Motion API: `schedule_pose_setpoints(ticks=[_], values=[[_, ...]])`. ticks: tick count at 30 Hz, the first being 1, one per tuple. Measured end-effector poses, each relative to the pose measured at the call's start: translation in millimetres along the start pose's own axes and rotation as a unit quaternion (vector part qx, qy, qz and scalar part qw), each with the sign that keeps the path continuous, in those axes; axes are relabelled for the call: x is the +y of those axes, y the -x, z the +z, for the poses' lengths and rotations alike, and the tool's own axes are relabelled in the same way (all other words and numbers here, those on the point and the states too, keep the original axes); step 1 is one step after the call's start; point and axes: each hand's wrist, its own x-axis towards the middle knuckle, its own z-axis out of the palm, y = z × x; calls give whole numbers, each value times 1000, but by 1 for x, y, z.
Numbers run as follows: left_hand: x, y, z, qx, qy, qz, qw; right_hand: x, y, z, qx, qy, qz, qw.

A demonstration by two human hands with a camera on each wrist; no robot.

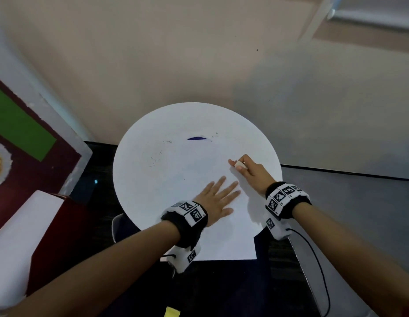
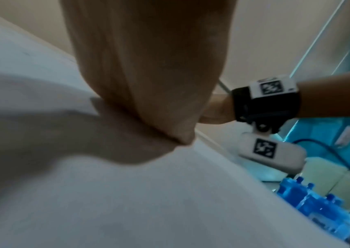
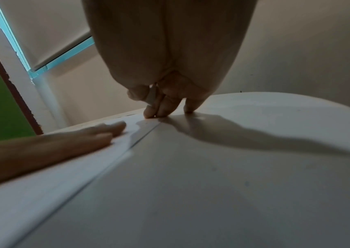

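Note:
A white sheet of paper (image 1: pixel 221 243) lies on a round white table (image 1: pixel 139 161), its near edge hanging past the rim. My left hand (image 1: pixel 221 195) lies flat on the sheet with fingers spread and straight, pressing it down; in the left wrist view only the palm (image 2: pixel 148 67) shows over the paper (image 2: pixel 127 201). My right hand (image 1: pixel 239 164) pinches a small white eraser (image 1: pixel 240 165) at the sheet's far right edge. In the right wrist view the eraser (image 3: pixel 151 97) sits between thumb and fingers, fingertips touching the paper edge, with the left hand's fingers (image 3: pixel 106 134) beside it.
A dark blue mark (image 1: pixel 197 138) and eraser crumbs (image 1: pixel 153 160) lie on the table's far half. A maroon and green board (image 1: pixel 27 138) leans at left, with a red box (image 1: pixel 50 225) below it. The wall stands close behind. A blue plastic object (image 2: pixel 310 201) sits beyond the table.

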Motion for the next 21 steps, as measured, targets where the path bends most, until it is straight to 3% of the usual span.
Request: schedule_pose_setpoints(ticks=[2, 4, 5, 7, 9, 11, 12, 13, 15, 18, 19, 21], values=[[-25, 10, 5, 4, 18, -160, 987, -2, 1, -1, 1, -6, 13, 1000], [-45, 28, 4, -12, 52, -334, 941, -3, 2, -1, 1, -11, 14, 1000], [-51, 35, 1, -17, 60, -382, 922, -4, 3, 0, 1, -10, 14, 1000], [-54, 37, -6, 25, 21, -367, 929, -5, 3, 0, 6, -9, 14, 1000], [-44, 29, -11, 70, -24, -224, 972, -4, 3, 1, 9, -13, 15, 1000], [-34, 19, -9, 31, -39, -42, 998, -2, 3, 2, 11, -14, 11, 1000], [-33, 14, -6, 2, -44, 8, 999, -1, 2, 2, 11, -14, 9, 1000], [-37, 11, -3, -11, -50, 16, 999, -1, 2, 2, 11, -13, 10, 1000], [-57, 7, -2, 10, -50, -79, 996, -2, 3, 2, 12, -10, 12, 1000], [-95, 23, -13, 11, -2, -283, 959, -4, 3, 1, 3, -12, 21, 1000], [-106, 32, -16, 4, -3, -305, 952, -5, 2, -1, -3, -8, 27, 1000], [-124, 53, -17, 30, 3, -279, 960, -11, -4, -6, -4, -2, 42, 999]])
